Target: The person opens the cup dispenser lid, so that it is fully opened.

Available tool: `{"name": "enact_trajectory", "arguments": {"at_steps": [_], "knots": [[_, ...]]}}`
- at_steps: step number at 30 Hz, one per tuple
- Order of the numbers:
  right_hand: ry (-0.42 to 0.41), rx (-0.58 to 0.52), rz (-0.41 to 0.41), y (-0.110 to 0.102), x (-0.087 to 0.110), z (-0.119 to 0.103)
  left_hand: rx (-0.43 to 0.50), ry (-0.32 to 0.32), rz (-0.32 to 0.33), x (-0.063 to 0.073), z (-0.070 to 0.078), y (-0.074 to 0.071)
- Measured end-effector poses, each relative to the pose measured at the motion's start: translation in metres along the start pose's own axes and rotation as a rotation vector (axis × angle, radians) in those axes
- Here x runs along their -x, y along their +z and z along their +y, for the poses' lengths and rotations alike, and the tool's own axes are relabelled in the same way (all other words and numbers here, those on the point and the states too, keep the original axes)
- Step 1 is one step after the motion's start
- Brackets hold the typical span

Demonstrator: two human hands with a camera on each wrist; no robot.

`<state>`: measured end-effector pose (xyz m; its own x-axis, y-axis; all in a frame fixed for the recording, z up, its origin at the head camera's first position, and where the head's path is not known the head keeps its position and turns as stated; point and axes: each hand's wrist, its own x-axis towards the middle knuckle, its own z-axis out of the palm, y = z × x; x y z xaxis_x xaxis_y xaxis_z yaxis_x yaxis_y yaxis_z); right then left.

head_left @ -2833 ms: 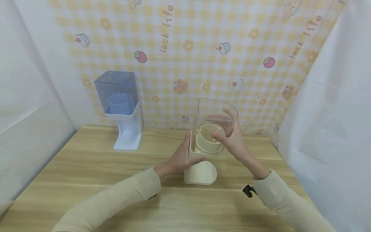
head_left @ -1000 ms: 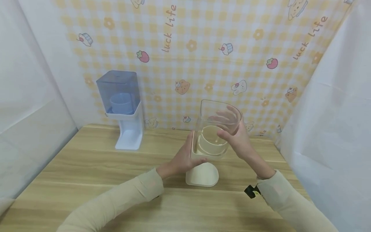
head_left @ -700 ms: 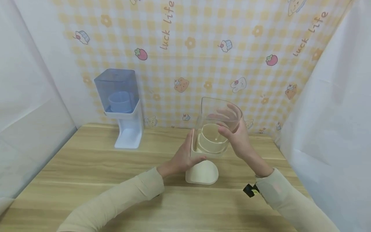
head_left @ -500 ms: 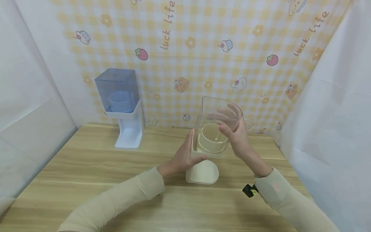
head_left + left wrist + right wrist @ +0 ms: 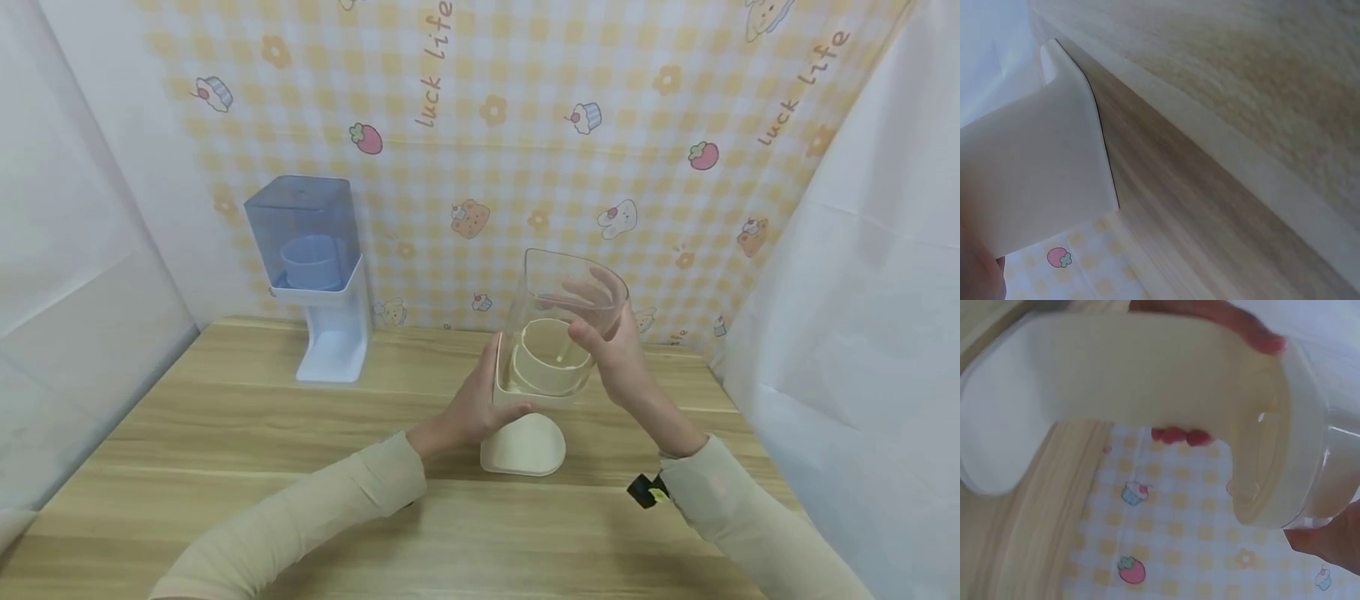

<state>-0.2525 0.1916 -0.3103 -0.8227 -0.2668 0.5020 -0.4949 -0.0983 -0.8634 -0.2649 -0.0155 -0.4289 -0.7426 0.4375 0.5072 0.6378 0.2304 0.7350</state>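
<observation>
A cream dispenser stand [image 5: 525, 446], with its D-shaped foot on the table, carries a clear open-topped container [image 5: 555, 279] in the head view. A cream round cup-like part [image 5: 550, 357] shows through the clear wall. My left hand [image 5: 474, 404] grips the stand's upper body from the left, thumb in front; its fingertips [image 5: 1199, 438] show behind the stand in the right wrist view. With my right hand [image 5: 618, 354] I hold the clear container from the right, thumb in front and fingers behind, seen through the wall. The container tilts slightly right.
A second dispenser, a white stand [image 5: 333, 354] with a transparent blue container [image 5: 300, 221], stands at the table's back left. The wooden table [image 5: 420, 550] ends at a checkered cloth [image 5: 420, 192], with white sheets [image 5: 840, 333] at both sides.
The clear container has shifted and tipped a little to the right over its stand during the last second. Both hands keep their hold, and the stand's foot stays in place.
</observation>
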Motion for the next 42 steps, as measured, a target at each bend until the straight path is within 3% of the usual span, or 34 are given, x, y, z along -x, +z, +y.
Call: {"name": "enact_trajectory", "arguments": {"at_steps": [10, 17, 24, 42], "knots": [[-0.023, 0.007, -0.001, 0.002, 0.004, 0.000, 0.019, -0.058, -0.032, 0.003, 0.002, -0.002], [-0.056, -0.027, 0.015, 0.003, 0.005, 0.003, 0.009, -0.038, -0.043, 0.002, 0.002, -0.002], [-0.094, -0.045, 0.003, 0.003, 0.004, 0.005, -0.019, -0.061, -0.036, 0.002, 0.001, -0.002], [-0.021, 0.052, -0.087, 0.002, -0.004, -0.009, -0.002, 0.001, -0.010, 0.001, 0.000, -0.006]]}}
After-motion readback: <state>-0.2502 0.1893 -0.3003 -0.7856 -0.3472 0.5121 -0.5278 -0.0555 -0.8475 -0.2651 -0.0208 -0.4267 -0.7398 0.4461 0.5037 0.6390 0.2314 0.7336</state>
